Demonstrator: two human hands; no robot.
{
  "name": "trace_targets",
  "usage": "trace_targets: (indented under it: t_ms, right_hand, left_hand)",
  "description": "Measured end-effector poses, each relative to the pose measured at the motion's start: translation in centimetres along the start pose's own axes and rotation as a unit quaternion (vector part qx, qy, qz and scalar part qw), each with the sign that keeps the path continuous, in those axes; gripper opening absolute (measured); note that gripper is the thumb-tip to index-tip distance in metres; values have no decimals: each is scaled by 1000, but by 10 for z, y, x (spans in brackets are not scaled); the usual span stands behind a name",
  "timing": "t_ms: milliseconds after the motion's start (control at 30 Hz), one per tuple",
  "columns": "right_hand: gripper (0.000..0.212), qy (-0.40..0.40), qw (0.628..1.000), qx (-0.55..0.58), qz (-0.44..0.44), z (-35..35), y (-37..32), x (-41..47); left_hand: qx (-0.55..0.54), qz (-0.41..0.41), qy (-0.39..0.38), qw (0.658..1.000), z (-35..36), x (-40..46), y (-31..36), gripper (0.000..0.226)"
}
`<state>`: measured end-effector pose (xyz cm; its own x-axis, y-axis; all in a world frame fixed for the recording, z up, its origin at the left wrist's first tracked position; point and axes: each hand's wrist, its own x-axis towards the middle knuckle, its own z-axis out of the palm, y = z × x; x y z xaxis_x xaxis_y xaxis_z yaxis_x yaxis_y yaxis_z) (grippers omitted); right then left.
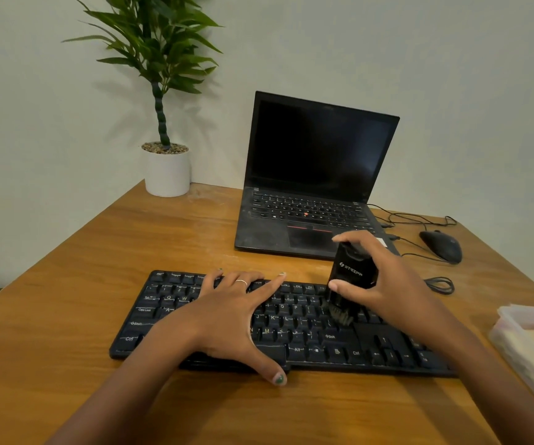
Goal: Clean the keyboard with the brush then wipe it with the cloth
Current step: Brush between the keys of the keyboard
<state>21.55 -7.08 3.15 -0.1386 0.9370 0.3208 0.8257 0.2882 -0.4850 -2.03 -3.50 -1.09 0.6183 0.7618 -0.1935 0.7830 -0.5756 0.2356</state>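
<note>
Right hand (387,284) grips brush (352,277), bristles on keyboard (307,319) right-centre; left hand (227,313) spread flat, pinning keyboard's left-centre.

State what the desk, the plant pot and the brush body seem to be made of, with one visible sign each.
Desk: wood or wood-look laminate, grain lines show.
Pot: probably glazed ceramic, smooth plain white.
Brush: likely hard plastic, black, printed logo.
</note>
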Motion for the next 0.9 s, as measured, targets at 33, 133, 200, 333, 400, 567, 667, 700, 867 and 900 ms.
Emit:
trace_targets:
  t_ms: [33, 133, 200, 333, 400, 567, 667, 700, 867, 900]
  right_hand:
    - [59, 3, 1000, -26, -3, 0, 0, 1]
    - [59, 7, 1000, -6, -20, 3, 1, 0]
    - [56, -11, 998, 59, -16, 0, 2, 1]
    - [58, 5, 1000, 12, -9, 0, 7, 4]
    - [58, 1, 999, 46, -20, 1, 5, 1]
    - [59, 15, 1000, -24, -7, 1, 5, 5]
    - [58, -5, 1000, 20, -16, 1, 3, 3]
    - [57, -22, 998, 52, -16, -1, 2, 2]
    - [60, 10, 998, -56, -15, 0, 5, 5]
    - [60, 3, 999, -26, -21, 1, 5, 5]
  left_hand:
    - [2, -1, -1, 1000, 0, 0, 0, 126]
    - [2, 1, 1, 1000, 1, 1, 0, 126]
    - [0, 0, -1, 1000, 0, 1, 0, 126]
    - [3, 0, 0, 1000, 1, 0, -1, 126]
    - [0, 0, -1, 1000, 1, 0, 0, 126]
    - [-1, 1, 0, 1000, 0, 0, 0, 126]
    - [-2, 1, -2, 1000, 1, 0, 0, 126]
    - [-1, 1, -3, 1000, 0, 0, 0, 126]
    - [-3, 2, -1, 1000, 0, 0, 0, 126]
    - [-4, 1, -1, 1000, 0, -1, 0, 126]
